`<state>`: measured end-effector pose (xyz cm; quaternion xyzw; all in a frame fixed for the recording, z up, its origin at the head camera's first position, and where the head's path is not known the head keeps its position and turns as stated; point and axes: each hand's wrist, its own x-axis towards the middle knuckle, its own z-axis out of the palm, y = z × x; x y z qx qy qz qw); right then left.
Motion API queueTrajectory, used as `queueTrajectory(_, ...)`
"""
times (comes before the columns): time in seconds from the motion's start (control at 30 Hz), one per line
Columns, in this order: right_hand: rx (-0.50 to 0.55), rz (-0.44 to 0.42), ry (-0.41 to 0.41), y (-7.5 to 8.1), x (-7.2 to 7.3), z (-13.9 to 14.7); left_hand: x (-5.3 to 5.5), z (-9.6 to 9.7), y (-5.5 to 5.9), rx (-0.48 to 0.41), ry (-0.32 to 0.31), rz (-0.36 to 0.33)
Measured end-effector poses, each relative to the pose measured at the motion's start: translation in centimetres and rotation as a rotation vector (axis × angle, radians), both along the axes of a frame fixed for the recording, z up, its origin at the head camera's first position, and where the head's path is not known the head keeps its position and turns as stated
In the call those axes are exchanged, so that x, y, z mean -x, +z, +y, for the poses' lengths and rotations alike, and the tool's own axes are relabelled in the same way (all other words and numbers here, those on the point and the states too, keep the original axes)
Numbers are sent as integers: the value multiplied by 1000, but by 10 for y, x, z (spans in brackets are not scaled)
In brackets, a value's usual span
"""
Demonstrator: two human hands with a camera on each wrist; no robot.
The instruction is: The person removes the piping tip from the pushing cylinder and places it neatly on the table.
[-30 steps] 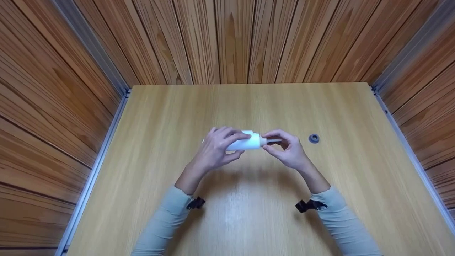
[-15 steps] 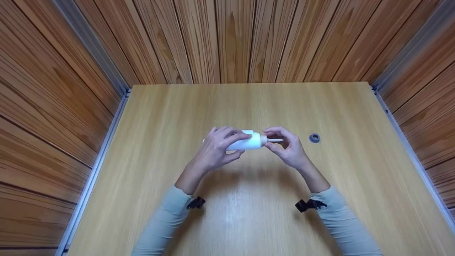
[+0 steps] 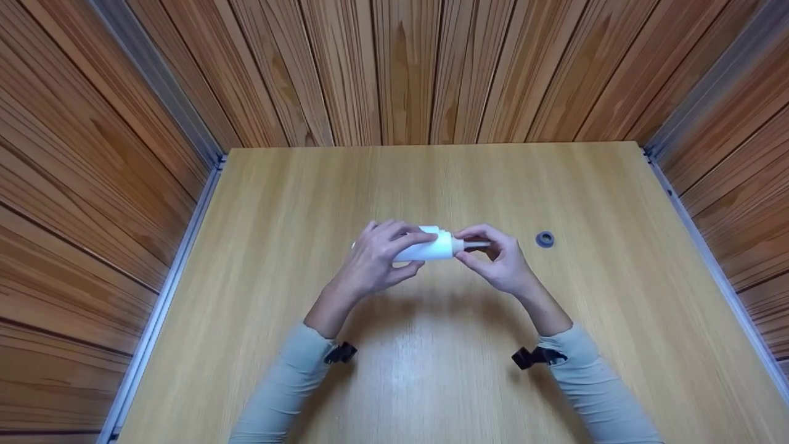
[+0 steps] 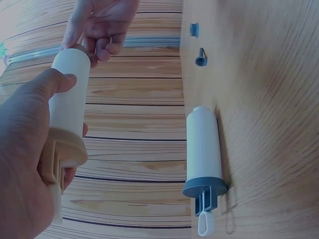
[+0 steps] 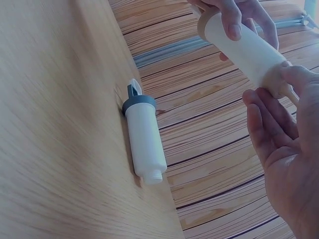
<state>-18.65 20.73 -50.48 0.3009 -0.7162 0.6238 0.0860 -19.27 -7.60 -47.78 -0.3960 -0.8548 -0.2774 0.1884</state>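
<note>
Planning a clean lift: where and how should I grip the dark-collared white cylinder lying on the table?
Probably round the middle of the white cylinder, from above: it lies on its side on the table, straight between the wide dark collar and narrow tip.

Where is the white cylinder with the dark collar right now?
In the left wrist view, the dark-collared cylinder lies on the wooden tabletop, right of the held tan-collared cylinder and below the small grey nozzle in the picture.
</note>
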Motion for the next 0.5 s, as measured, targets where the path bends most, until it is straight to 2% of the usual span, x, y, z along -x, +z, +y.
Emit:
queueTrajectory(0.23, -15, 22, 14, 0, 0, 2, 0, 1, -1, 3, 3, 12)
queueTrajectory(0.5, -37, -43, -21, 4, 1, 2, -1, 2, 0, 9, 3, 31)
